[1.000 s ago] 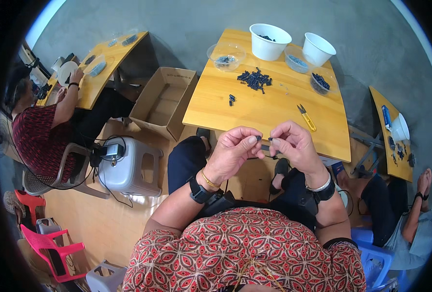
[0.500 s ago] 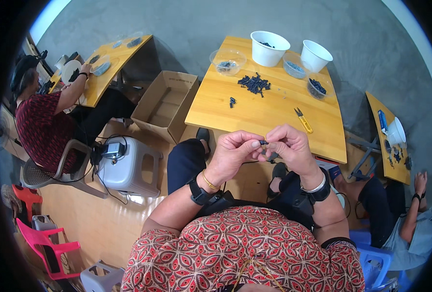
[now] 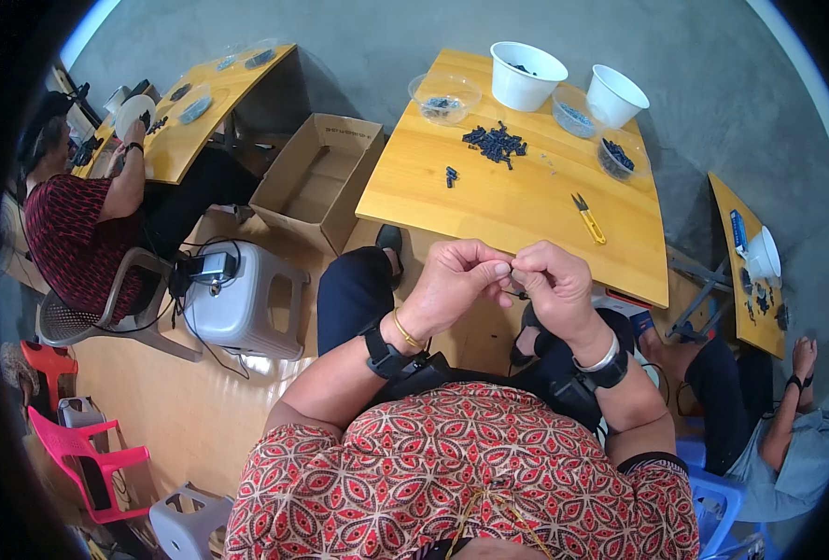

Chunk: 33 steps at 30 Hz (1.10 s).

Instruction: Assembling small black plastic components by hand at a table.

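In front of the table's near edge, my left hand [image 3: 456, 285] and my right hand [image 3: 558, 289] meet, both closed with thumbs and forefingers pinched together. A small dark plastic piece is between their fingertips, now almost wholly hidden by them. On the table [image 3: 414, 201] beyond lies a pile of small dark plastic pieces [image 3: 496, 144]. A few similar pieces [image 3: 451, 176] sit apart from it, nearer to me. Yellow-handled thread snips [image 3: 592, 224] rest at the right, blades pointing away from me.
Along the table's back stand a white tub [image 3: 525, 84] with dark pieces inside, another white tub [image 3: 617, 93], and clear bowls [image 3: 444, 100] of small parts. A cardboard box [image 3: 290, 222] and grey stool [image 3: 246, 313] stand left. Other people sit at tables on both sides.
My fingertips have closed further over the small dark piece, which showed more plainly before. The view has shifted slightly. The person at the left has moved an arm toward a white container.
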Motion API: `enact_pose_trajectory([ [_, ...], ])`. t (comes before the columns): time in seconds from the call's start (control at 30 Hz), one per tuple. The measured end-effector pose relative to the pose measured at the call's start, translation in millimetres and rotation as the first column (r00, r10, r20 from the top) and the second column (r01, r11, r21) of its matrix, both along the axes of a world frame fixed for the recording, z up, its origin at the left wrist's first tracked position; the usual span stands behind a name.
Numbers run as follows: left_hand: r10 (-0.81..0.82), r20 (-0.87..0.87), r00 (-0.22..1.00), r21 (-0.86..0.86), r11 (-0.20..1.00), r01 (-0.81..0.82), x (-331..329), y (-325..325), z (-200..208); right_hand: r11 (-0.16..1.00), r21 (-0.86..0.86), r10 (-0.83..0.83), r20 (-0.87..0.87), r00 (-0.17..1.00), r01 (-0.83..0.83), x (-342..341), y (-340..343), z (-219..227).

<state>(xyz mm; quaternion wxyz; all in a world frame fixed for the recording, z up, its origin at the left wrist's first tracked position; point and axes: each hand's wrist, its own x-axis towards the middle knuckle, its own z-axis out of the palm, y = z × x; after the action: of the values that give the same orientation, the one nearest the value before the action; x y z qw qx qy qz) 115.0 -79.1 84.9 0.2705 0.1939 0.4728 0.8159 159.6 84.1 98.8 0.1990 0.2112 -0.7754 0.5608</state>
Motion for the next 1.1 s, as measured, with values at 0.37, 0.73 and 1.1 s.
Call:
enact_pose_trajectory([
  [0.37,-0.035,0.180,0.983,0.110,0.994,0.015,-8.1,0.5,-21.0,0.995,-0.071,-0.042,0.322,0.946,0.068,3.4,15.3,-6.9],
  [0.73,-0.065,0.248,0.967,0.161,0.987,0.025,-13.7,10.0,-18.0,0.986,0.095,-0.152,0.216,0.964,0.134,-3.3,8.6,-11.1],
  [1.1,0.083,-0.014,0.996,-0.008,0.996,-0.084,-41.3,35.0,-42.0,0.949,0.190,-0.252,-0.030,0.967,0.253,-32.8,18.3,-40.9],
])
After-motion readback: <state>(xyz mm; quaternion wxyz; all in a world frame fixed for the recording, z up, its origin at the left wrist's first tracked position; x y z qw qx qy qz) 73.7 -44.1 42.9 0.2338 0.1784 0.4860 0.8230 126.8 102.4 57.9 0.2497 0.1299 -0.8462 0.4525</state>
